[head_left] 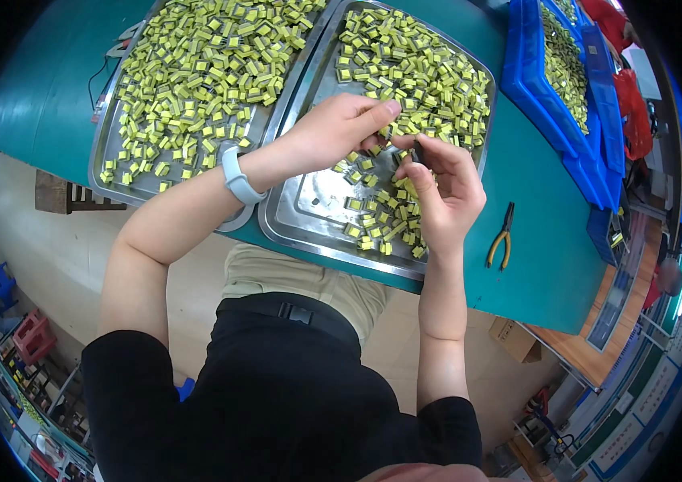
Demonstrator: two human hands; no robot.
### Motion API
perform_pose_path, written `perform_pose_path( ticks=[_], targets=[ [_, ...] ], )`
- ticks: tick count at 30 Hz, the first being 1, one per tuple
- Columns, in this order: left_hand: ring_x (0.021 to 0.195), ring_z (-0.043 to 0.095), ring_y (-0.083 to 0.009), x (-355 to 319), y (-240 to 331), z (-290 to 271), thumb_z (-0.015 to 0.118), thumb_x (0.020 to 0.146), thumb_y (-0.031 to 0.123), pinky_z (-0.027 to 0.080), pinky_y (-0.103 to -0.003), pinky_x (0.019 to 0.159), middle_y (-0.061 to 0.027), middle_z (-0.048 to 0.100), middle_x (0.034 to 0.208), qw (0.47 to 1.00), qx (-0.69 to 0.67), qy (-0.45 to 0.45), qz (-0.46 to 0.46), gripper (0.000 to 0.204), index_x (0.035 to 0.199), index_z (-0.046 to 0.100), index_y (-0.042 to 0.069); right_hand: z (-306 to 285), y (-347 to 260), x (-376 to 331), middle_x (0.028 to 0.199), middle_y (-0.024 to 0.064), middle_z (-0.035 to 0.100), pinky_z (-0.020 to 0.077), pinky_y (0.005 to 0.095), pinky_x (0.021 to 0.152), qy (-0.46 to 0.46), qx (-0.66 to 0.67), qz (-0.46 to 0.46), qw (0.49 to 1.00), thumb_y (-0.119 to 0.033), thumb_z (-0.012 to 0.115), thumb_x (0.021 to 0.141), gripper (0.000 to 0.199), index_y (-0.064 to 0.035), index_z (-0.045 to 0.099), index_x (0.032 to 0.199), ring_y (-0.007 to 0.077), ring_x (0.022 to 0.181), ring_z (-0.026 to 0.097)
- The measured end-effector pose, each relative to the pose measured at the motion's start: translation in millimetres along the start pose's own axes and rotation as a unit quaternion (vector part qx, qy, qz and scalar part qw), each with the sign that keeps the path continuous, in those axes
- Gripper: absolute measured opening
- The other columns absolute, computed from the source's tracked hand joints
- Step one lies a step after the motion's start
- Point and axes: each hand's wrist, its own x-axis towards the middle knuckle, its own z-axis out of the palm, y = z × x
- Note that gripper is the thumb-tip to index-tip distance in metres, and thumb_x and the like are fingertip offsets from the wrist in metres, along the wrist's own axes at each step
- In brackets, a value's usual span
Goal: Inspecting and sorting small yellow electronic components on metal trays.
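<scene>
My left hand, with a pale blue band on its wrist, is over the right metal tray. Its thumb and fingers are pinched together; whatever lies between them is too small or hidden to name. Close by on the right, my right hand pinches a small dark piece between thumb and forefinger, its other fingers curled. Under and around both hands lie many small blocks wrapped in yellow, with dark ends, like little transformers. More of the same blocks fill the left metal tray.
Yellow-handled pliers lie on the green table right of the trays. Beyond them stand blue plastic bins holding more small parts. At the far left is a tool with a dark cord. A cardboard box stands below the table's edge.
</scene>
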Motion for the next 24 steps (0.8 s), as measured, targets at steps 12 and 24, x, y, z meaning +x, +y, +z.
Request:
perform_pose_path(
  ticks=[12,24],
  targets=[
    [0.081,0.058,-0.0297,-4.1,62.8,-72.8,0.060,0.089,0.024,0.044,-0.040,0.072,-0.0122,0.060,0.085,0.770,0.376,0.484,0.177,0.019,0.095,0.062,0.006,-4.8,2.1,2.6,0.108,0.0238,0.066,0.0545,0.0283,0.073,0.046,-0.014,-0.024,0.999,0.002,0.059,0.091,0.025,0.0068,0.054,0.115,0.0188,0.080,0.066],
    [0.125,0.045,-0.0342,-18.0,10.1,-36.5,0.064,0.067,0.000,0.038,-0.045,0.103,-0.0142,0.050,0.132,0.779,0.576,0.005,0.250,0.057,0.123,0.056,0.011,-6.6,3.6,4.9,0.105,0.0208,0.067,0.0540,0.0282,0.074,0.088,-0.005,0.018,0.996,0.004,0.060,0.090,0.025,0.0054,0.054,0.115,0.0172,0.080,0.065]
  ],
)
